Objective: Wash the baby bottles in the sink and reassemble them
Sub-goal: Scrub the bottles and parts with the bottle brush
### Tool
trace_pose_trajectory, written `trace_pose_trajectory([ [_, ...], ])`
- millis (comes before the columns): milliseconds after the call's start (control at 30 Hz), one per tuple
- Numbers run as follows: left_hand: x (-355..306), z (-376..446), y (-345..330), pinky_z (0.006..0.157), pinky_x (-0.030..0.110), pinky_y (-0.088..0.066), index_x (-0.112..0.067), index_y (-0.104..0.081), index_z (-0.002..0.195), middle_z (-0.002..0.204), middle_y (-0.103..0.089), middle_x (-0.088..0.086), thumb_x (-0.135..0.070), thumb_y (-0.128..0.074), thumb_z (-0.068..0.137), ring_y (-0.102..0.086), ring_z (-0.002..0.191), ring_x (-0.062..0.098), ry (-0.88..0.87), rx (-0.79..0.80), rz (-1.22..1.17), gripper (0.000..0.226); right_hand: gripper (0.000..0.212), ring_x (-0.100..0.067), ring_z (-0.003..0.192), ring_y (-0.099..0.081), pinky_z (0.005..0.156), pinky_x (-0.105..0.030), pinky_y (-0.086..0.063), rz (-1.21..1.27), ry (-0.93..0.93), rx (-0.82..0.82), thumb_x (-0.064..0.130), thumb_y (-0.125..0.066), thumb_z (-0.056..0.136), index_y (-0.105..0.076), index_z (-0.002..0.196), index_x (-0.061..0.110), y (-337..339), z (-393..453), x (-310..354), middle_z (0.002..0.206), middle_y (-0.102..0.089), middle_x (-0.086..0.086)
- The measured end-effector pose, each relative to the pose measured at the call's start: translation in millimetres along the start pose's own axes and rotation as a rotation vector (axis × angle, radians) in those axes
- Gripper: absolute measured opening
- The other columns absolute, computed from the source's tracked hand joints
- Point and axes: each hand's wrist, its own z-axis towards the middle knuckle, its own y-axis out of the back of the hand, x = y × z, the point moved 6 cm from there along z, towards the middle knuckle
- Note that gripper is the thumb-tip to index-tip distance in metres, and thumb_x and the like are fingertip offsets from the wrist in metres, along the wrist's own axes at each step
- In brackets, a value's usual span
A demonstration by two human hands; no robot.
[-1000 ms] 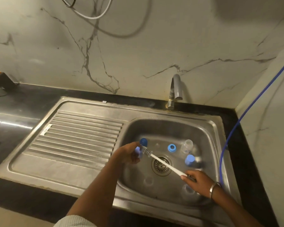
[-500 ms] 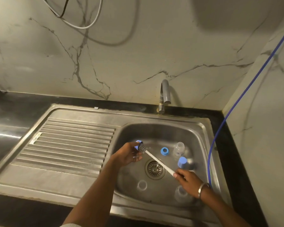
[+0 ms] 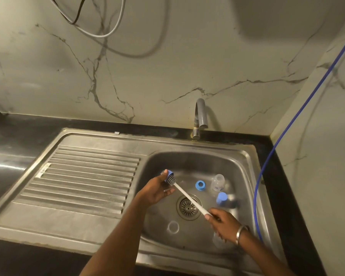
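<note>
Over the steel sink basin [image 3: 245, 168], my left hand [image 3: 156, 189] grips a small blue bottle ring [image 3: 170, 173]. A white-handled bottle brush [image 3: 189, 199] pokes its bristle head through that ring; my right hand [image 3: 224, 221] holds the handle's end. On the basin floor lie another blue ring [image 3: 200, 185], a clear baby bottle [image 3: 218, 182] on its side, a blue-capped bottle [image 3: 224, 200], and a clear round part [image 3: 173, 227] near the front. Another clear piece [image 3: 217, 242] sits partly hidden under my right wrist.
The drain strainer [image 3: 188, 206] is in the basin's middle. A grey tap [image 3: 200, 116] stands behind the basin, with no water running. The ribbed drainboard [image 3: 84, 180] lies to the left. A blue hose [image 3: 267, 156] runs down the right wall. Cables [image 3: 100, 30] hang above.
The brush head has pushed further through the blue ring in my left hand, with bristles now showing past it. The view has shifted right and downward.
</note>
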Motion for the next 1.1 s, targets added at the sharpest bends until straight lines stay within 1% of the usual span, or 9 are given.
trace_pose_trajectory([
  [133, -0.1, 0.9, 2.8, 0.084, 0.037, -0.053, -0.008, -0.065, 0.097, 0.083, -0.067, 0.009, -0.033, -0.055, 0.096, -0.066, 0.079, 0.019, -0.037, -0.006, 0.025, 0.027, 0.008, -0.001, 0.037, -0.043, 0.037, -0.017, -0.034, 0.071, 0.0, -0.023, 0.033, -0.06, 0.092, -0.057, 0.093, 0.026, 0.5, -1.1, 3.5, 0.062, -0.057, 0.003],
  [233, -0.1, 2.2, 5.4, 0.083, 0.036, -0.054, -0.008, -0.065, 0.097, 0.082, -0.067, 0.008, -0.031, -0.054, 0.097, -0.067, 0.079, 0.018, -0.063, -0.021, 0.036, 0.025, 0.026, -0.001, 0.037, -0.046, 0.035, -0.015, -0.035, 0.037, 0.023, -0.058, 0.029, -0.073, 0.081, -0.049, 0.088, 0.022, 2.4, -3.4, 4.9, 0.068, -0.06, 0.001],
  [400, -4.0, 3.1, 5.3, 0.091, 0.038, -0.05, -0.008, -0.065, 0.097, 0.084, -0.067, 0.009, -0.03, -0.054, 0.097, -0.065, 0.084, 0.019, -0.092, -0.001, 0.053, 0.024, 0.015, -0.007, 0.043, -0.05, 0.039, -0.023, -0.043, 0.084, -0.003, -0.042, 0.028, -0.064, 0.089, -0.059, 0.079, 0.019, 2.6, -3.1, 1.5, 0.057, -0.054, 0.004],
  [533, -3.0, 3.3, 6.3, 0.096, 0.04, -0.048, -0.007, -0.065, 0.101, 0.091, -0.068, 0.011, -0.031, -0.053, 0.097, -0.065, 0.089, 0.021, -0.094, 0.0, 0.073, 0.027, 0.023, -0.009, 0.038, -0.045, 0.04, -0.022, -0.035, 0.119, -0.089, -0.022, 0.035, -0.045, 0.099, -0.06, 0.087, 0.023, -0.3, 1.3, -3.7, 0.055, -0.057, 0.003],
  [633, -2.1, 3.0, 5.5, 0.097, 0.039, -0.048, -0.006, -0.065, 0.103, 0.093, -0.067, 0.011, -0.031, -0.053, 0.098, -0.065, 0.091, 0.021, -0.094, -0.002, 0.079, 0.028, 0.017, -0.009, 0.037, -0.044, 0.036, -0.019, -0.034, 0.132, -0.058, -0.033, 0.04, -0.058, 0.091, -0.052, 0.094, 0.024, 0.9, 0.3, -0.5, 0.062, -0.06, 0.002],
  [733, -2.3, 2.5, 5.2, 0.097, 0.04, -0.048, -0.006, -0.065, 0.103, 0.094, -0.067, 0.012, -0.031, -0.052, 0.098, -0.064, 0.091, 0.022, -0.096, -0.009, 0.081, 0.028, 0.024, -0.004, 0.039, -0.048, 0.036, -0.018, -0.036, 0.097, 0.007, -0.067, 0.031, -0.072, 0.082, -0.05, 0.086, 0.023, 2.2, -2.3, 3.3, 0.065, -0.059, 0.005],
  [900, -3.9, 2.4, 5.5, 0.094, 0.038, -0.049, -0.007, -0.066, 0.101, 0.091, -0.069, 0.01, -0.031, -0.052, 0.098, -0.066, 0.089, 0.021, -0.095, 0.007, 0.077, 0.028, 0.018, -0.009, 0.039, -0.048, 0.038, -0.022, -0.04, 0.124, -0.04, -0.105, 0.028, -0.062, 0.091, -0.06, 0.077, 0.018, 4.7, 0.9, -3.6, 0.054, -0.054, 0.004],
  [1000, -3.1, 3.3, 6.6, 0.087, 0.035, -0.053, -0.008, -0.066, 0.1, 0.086, -0.07, 0.008, -0.032, -0.054, 0.096, -0.067, 0.085, 0.019, -0.089, -0.004, 0.088, 0.028, 0.021, -0.005, 0.036, -0.043, 0.038, -0.019, -0.035, 0.114, -0.107, -0.077, 0.031, -0.05, 0.097, -0.064, 0.083, 0.024, 1.2, 4.6, -7.8, 0.056, -0.052, 0.001],
  [1100, -1.7, 4.3, 7.7, 0.085, 0.034, -0.053, -0.009, -0.066, 0.099, 0.084, -0.069, 0.007, -0.034, -0.055, 0.096, -0.066, 0.084, 0.019, -0.084, -0.019, 0.087, 0.028, 0.015, -0.006, 0.034, -0.04, 0.036, -0.017, -0.03, 0.132, -0.11, -0.057, 0.035, -0.05, 0.097, -0.055, 0.094, 0.021, -2.2, 5.0, -6.2, 0.055, -0.051, 0.002],
])
